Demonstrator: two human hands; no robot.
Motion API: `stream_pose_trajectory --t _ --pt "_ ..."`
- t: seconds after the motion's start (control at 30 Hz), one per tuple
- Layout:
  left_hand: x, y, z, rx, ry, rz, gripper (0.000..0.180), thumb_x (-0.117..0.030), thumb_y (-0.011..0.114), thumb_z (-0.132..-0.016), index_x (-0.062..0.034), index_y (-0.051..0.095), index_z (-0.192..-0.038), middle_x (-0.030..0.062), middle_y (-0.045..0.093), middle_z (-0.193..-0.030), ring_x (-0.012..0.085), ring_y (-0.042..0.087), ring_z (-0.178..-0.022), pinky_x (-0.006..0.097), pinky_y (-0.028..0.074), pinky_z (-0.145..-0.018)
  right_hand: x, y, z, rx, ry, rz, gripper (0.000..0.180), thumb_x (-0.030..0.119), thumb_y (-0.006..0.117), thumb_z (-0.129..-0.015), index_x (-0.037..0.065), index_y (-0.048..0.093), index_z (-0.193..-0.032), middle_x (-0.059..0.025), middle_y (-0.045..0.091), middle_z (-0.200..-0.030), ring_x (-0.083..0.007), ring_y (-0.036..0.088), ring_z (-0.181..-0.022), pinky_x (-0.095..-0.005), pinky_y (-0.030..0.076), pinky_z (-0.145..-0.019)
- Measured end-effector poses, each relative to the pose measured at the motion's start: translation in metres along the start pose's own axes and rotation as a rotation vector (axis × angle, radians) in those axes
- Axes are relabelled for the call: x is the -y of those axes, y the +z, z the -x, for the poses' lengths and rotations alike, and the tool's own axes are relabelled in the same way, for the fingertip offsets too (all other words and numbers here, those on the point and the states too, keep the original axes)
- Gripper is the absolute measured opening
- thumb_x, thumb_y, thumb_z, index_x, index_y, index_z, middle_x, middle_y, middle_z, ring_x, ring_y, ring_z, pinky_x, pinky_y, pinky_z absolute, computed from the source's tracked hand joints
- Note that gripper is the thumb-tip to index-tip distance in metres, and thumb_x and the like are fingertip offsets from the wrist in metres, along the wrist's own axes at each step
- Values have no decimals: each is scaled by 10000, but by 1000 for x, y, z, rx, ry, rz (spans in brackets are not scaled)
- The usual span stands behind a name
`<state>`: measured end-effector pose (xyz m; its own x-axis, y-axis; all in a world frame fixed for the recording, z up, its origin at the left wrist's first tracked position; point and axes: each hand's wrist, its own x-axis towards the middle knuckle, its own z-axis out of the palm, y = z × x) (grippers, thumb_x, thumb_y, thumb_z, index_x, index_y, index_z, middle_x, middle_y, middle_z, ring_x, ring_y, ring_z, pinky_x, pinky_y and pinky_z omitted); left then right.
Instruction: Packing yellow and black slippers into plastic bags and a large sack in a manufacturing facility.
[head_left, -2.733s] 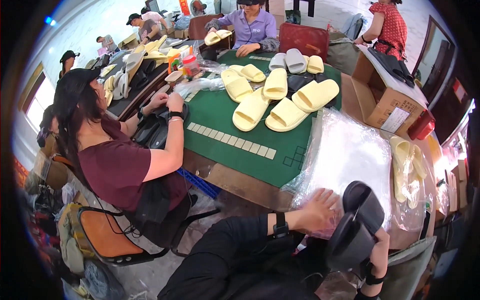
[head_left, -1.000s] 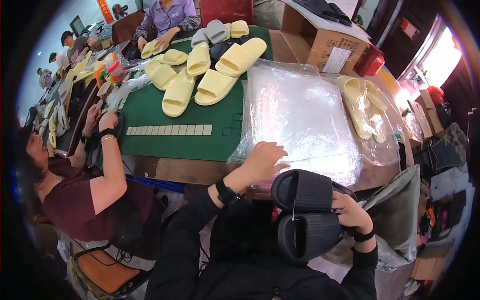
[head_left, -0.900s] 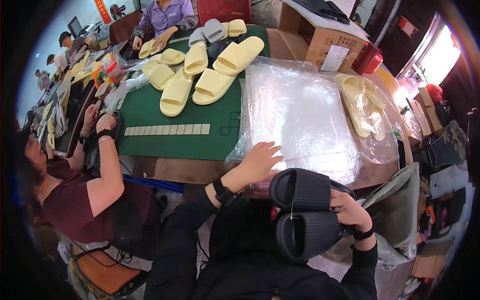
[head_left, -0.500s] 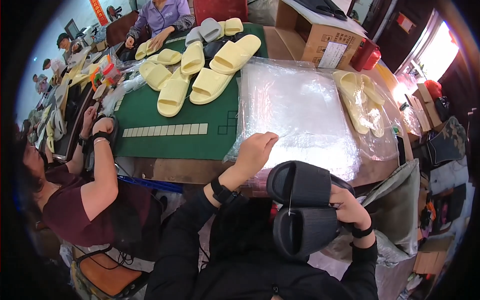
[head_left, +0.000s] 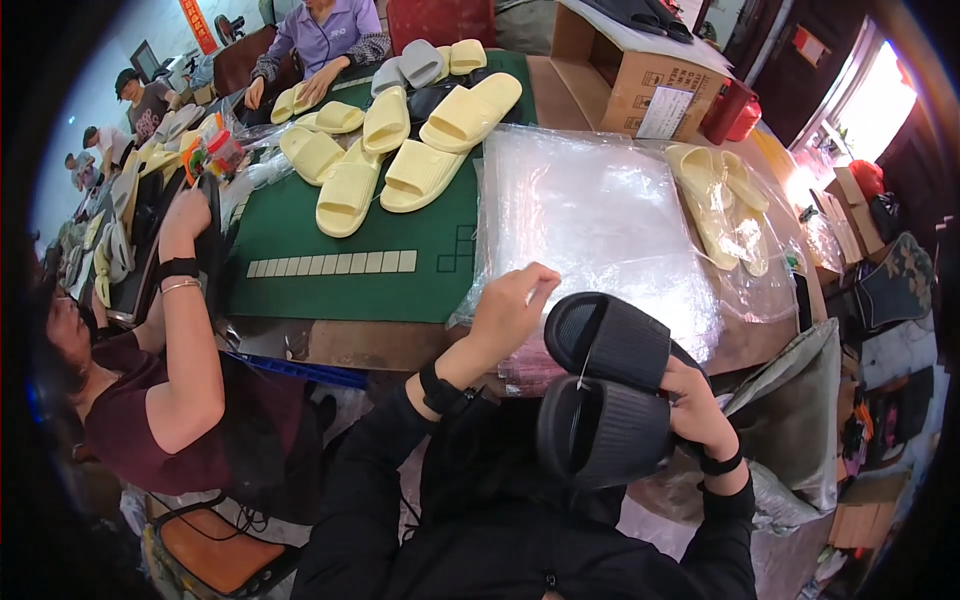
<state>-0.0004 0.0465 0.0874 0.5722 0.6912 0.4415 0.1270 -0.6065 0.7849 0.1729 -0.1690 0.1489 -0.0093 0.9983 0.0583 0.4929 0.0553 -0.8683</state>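
A pair of black slide slippers (head_left: 625, 345) hangs over my lap, joined by a thin clear tie. My right hand (head_left: 697, 405) is closed round them from the right side. Above the near part of a stack of clear plastic bags (head_left: 600, 200), my left hand (head_left: 512, 308) has its thumb and fingers pinched together. What lies in that pinch, if anything, is too small to make out. The stack rests on the table in front of me, shiny with reflected light.
Several pale yellow slippers (head_left: 349, 190) lie on the green mat (head_left: 330, 295). Bagged yellow slippers (head_left: 715, 215) lie right of the stack, below a cardboard box (head_left: 650, 95). A co-worker (head_left: 190, 380) sits close on my left; another person (head_left: 325, 45) sits across the table.
The black slippers have tilted and shifted a little upward in my right hand. My left hand stays pinched in nearly the same place. The co-worker on the left has raised an arm.
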Motion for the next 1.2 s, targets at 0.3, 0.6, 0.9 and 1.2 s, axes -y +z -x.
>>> stream_pose_trajectory --t 0.3,0.6,0.9,1.2 --pt "-19 18 14 -73 310 14 123 -52 668 -821 -29 683 -941 123 695 -924 262 678 -849 334 538 -750 -24 6 -4 -403 4 465 114 -90 501 -578 -55 484 -685 -197 457 -735 -397 487 -736 -423 392 -616" --pt "-34 25 16 -145 284 75 112 -47 671 -816 -20 645 -923 115 683 -1046 281 658 -980 345 527 -841 -32 11 -2 -520 129 669 126 -76 485 -554 -45 437 -668 -204 457 -755 -420 484 -783 -466 397 -652" --pt "-51 45 27 -59 490 -84 78 -72 671 -817 -62 607 -861 80 626 -1184 312 515 -1215 579 299 -1056 -40 20 -8 -603 242 754 315 -75 515 -592 -46 590 -897 -231 581 -978 -437 527 -987 -460 443 -840" --pt "-67 48 40 4 582 -57 52 -116 623 -830 -65 631 -837 66 617 -1183 319 484 -1242 672 202 -1063 -52 25 -23 -792 160 669 406 -58 531 -687 -104 555 -1089 -323 533 -1160 -477 461 -1151 -513 365 -987"
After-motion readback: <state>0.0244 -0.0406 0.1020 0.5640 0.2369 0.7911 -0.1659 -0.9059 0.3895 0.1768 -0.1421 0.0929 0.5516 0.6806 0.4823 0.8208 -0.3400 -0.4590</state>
